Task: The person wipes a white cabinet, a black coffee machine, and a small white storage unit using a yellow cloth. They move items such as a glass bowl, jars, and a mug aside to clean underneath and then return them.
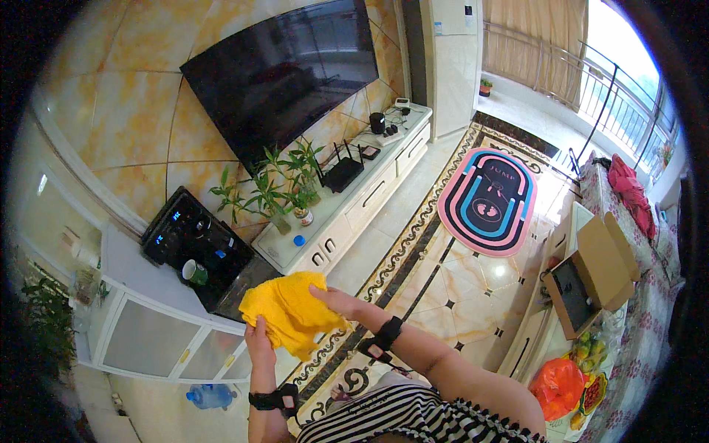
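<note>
A yellow cloth (293, 313), which looks like terry towelling, is held up in front of me between both hands. My left hand (259, 338) grips its lower left side, with the thumb on top. On the right side, my right hand (335, 302) pinches the cloth near its upper edge. Beyond the cloth stands a black water dispenser (188, 238) with lit blue digits. A green paper cup (194, 272) sits at its front. The cloth hides part of the dark base beside it.
A long white TV cabinet (382, 188) carries plants (274, 194) and a black router (342, 173). A jump mat (490, 202) lies on the tiled floor. At right, a table holds an open cardboard box (592, 271) and a red plastic bag (558, 387). A blue water bottle (211, 396) lies lower left.
</note>
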### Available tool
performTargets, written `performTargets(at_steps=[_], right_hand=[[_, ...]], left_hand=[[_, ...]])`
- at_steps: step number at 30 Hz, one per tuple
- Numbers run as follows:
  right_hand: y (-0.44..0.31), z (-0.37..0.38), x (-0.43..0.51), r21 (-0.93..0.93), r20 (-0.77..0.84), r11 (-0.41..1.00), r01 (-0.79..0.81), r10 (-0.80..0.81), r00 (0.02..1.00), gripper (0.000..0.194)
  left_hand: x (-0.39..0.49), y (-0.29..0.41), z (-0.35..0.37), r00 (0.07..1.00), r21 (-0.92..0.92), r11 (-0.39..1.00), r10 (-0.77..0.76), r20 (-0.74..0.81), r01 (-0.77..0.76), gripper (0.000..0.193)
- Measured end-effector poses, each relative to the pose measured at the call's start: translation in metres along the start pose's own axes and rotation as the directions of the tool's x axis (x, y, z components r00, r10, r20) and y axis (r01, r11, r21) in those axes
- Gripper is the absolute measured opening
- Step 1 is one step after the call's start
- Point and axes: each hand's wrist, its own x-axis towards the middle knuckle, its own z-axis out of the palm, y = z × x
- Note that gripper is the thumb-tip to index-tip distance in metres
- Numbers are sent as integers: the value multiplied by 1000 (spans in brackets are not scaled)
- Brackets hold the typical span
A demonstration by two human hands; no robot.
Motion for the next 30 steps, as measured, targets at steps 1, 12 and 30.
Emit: performTargets(at_steps=[1,12,30], right_hand=[[-1,-4,-6,12,-18,1000,26,-26,1000,53],[-11,63,-37,-102,-47,985,137,-143,989,49],[128,279,-20,-120,162,993,-22,41,986,48]], left_hand=[[-3,5,2,999,-14,1000,-22,-24,22,36],[-53,74,-69,994,41,993,107,5,-107,35],[-207,150,-295,989,-144,984,84,-120,-101,31]])
